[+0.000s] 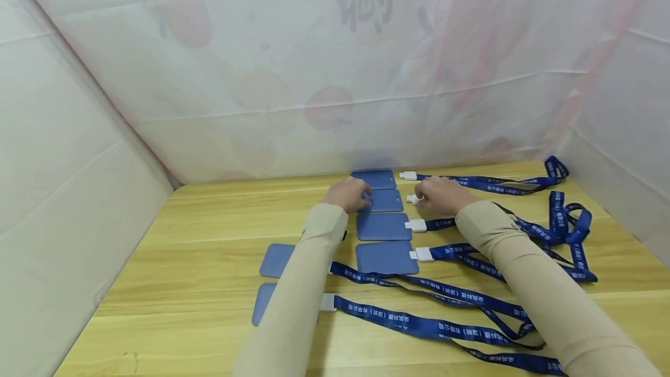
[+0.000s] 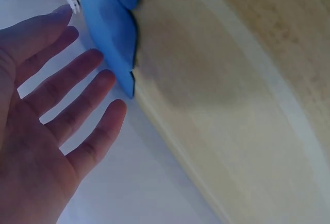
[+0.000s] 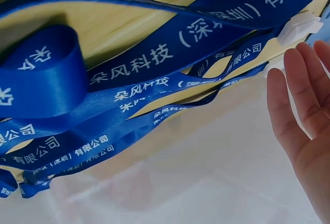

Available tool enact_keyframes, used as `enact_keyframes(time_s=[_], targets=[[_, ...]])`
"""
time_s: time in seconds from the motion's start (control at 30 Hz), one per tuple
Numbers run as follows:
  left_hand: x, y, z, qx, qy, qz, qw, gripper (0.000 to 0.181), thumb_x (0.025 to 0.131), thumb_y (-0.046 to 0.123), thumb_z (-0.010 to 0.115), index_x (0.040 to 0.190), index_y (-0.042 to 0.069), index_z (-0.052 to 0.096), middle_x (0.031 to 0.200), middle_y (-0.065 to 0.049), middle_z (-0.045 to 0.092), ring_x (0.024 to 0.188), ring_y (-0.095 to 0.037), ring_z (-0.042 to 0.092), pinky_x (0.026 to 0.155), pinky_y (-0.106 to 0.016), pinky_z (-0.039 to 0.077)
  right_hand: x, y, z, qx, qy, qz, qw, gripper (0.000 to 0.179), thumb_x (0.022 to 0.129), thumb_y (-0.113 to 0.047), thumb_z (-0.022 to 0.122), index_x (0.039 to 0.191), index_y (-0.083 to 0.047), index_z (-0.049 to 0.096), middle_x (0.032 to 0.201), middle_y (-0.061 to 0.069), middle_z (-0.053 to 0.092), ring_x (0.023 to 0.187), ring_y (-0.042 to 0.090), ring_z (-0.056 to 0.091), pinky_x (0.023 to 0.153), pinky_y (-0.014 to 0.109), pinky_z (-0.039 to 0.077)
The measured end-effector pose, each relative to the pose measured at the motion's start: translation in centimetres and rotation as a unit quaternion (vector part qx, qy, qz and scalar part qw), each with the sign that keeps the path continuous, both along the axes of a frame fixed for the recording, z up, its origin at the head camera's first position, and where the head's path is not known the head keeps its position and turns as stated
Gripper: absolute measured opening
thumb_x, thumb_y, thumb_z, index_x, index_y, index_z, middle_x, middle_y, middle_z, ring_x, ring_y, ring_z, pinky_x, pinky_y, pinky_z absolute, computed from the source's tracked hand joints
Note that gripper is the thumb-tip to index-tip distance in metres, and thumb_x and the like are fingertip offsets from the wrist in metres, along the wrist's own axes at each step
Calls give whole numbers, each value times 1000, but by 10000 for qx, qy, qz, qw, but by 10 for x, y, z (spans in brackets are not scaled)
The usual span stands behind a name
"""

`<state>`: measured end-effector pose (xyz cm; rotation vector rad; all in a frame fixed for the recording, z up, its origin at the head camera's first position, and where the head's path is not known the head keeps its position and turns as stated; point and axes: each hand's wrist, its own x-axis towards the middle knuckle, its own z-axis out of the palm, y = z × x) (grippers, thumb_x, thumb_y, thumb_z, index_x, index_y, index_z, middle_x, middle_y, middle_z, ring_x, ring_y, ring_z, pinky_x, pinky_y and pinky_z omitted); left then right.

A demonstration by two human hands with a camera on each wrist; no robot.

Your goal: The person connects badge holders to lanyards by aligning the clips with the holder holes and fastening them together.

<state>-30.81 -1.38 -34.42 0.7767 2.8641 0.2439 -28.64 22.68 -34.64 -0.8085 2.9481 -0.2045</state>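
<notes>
Blue badge holders lie in a column on the wooden table. My left hand (image 1: 348, 194) is over the left end of the second badge holder (image 1: 384, 200) from the back. Its fingers are spread and loosely bent in the left wrist view, holding nothing. Across a small gap, my right hand (image 1: 442, 195) has its fingertips at a white lanyard clip (image 1: 412, 199) and appears to pinch it; the thumb's contact is hidden. The clip's tip sticks out toward the holder, apart from it. Behind these lie the farthest badge holder (image 1: 374, 178) and its separate white clip (image 1: 408, 175).
Two front badge holders in the column, like the third one (image 1: 382, 227), have clips at their right ends. Lower left are two more holders (image 1: 275, 259), partly under the left sleeve. Navy printed lanyards (image 1: 419, 326) trail rightward. A pale cloth wall (image 1: 324, 74) borders the table's back.
</notes>
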Motion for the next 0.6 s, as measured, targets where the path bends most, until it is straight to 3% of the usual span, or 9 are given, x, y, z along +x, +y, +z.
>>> enact_keyframes(time_s=[0.27, 0.6], targets=[[-1, 2, -4, -25, 86, 143, 9999, 33, 98, 25, 71, 130, 17, 71, 136, 1, 65, 127, -18, 57, 101, -36, 51, -3, 0, -2, 75, 125, -172, 9997, 16, 95, -7, 70, 105, 5, 72, 102, 19, 71, 93, 33, 68, 82, 48, 58], [-2, 5, -9, -205, 310, -9, 9993, 34, 98, 26, 70, 131, 17, 71, 134, 0, 65, 126, -19, 58, 104, -34, 49, -4, 1, -8, 17, 163, -357, 9992, 23, 93, -7, 73, 111, 7, 70, 105, 20, 68, 95, 35, 66, 84, 50, 57]])
